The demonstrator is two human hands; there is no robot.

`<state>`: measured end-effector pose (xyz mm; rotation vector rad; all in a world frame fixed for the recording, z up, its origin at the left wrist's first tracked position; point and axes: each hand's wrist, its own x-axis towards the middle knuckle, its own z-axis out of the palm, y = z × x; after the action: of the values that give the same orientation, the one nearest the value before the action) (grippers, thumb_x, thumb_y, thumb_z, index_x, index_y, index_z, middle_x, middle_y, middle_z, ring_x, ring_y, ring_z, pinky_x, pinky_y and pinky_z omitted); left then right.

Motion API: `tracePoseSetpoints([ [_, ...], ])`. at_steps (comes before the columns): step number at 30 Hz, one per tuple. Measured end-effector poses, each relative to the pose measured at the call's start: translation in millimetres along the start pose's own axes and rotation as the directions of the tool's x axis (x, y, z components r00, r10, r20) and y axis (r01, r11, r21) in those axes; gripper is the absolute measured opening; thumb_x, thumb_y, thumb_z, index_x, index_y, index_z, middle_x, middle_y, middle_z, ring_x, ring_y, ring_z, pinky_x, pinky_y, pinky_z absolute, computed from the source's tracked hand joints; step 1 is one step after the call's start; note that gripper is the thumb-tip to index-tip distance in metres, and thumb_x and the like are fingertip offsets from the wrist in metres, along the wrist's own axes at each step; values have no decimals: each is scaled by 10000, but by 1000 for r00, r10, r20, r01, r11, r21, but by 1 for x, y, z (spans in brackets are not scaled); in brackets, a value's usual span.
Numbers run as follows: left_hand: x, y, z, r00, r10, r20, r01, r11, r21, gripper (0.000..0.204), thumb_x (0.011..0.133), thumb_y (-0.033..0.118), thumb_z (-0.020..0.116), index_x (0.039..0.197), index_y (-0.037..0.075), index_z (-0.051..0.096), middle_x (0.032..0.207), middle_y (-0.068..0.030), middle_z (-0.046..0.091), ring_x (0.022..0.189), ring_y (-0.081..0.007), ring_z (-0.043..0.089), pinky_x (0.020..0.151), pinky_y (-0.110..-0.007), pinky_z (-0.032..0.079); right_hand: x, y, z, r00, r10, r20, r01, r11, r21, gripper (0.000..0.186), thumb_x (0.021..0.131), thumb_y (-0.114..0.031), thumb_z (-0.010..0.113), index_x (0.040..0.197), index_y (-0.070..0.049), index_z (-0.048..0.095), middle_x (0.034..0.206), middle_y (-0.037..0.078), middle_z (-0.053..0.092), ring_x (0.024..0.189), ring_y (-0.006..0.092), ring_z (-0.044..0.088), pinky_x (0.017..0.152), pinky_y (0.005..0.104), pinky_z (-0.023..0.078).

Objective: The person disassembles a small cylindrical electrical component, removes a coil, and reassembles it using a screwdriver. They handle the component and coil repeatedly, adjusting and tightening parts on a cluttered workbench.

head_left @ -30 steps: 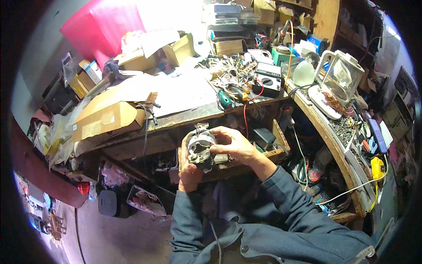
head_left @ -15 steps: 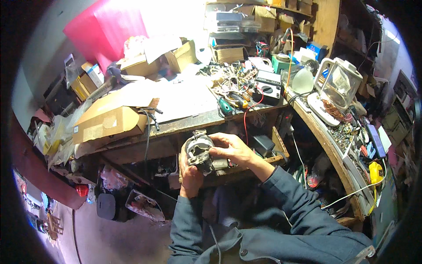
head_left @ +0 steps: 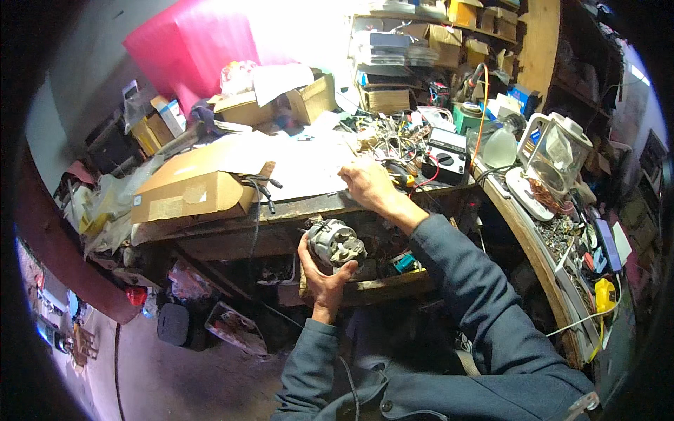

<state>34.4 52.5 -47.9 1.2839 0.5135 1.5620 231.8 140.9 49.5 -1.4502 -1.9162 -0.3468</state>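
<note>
A round, grey metal electric motor (head_left: 335, 242) with an open, uneven face rests in my left hand (head_left: 323, 277). My left fingers and thumb wrap round its lower left side, in front of the bench edge. My right hand (head_left: 372, 184) is away from the motor, over the front of the workbench beside the tool pile. Its fingers are curled together, and what they hold, if anything, is hidden. Behind it lie many loose hand tools (head_left: 390, 137), with a yellow-and-black handle (head_left: 401, 175) just right of my knuckles. A black-and-white meter (head_left: 447, 156) with a dial stands farther right.
An open cardboard box (head_left: 186, 193) with black cable ends sits left on the bench. Below is an open drawer (head_left: 372, 286) with small parts. A clear-walled appliance (head_left: 554, 158) stands on the right bench (head_left: 533, 256). A red lead (head_left: 427, 181) hangs by the meter.
My right hand has let go of the motor and moved up and forward to the bench. My left hand now holds the motor alone, turned differently. The view has shifted slightly.
</note>
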Motion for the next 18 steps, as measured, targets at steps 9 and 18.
tracePoseSetpoints([
  [9,3,-5,1,998,66,-17,-60,973,222,1128,629,336,983,1472,-3,313,1317,-148,500,1192,-242,544,1047,-369,465,49,24,29,923,180,339,-157,983,-95,132,868,-196,709,954,-112,763,890,156,745,869,326,729,768,444,576],
  [18,4,-1,7,1000,27,-13,-25,985,173,1107,669,281,963,1494,4,280,1336,-137,488,1185,-231,558,1037,-364,479,56,25,31,953,188,237,-153,975,-158,146,869,-216,721,952,-97,740,908,148,739,907,344,721,781,451,565],
])
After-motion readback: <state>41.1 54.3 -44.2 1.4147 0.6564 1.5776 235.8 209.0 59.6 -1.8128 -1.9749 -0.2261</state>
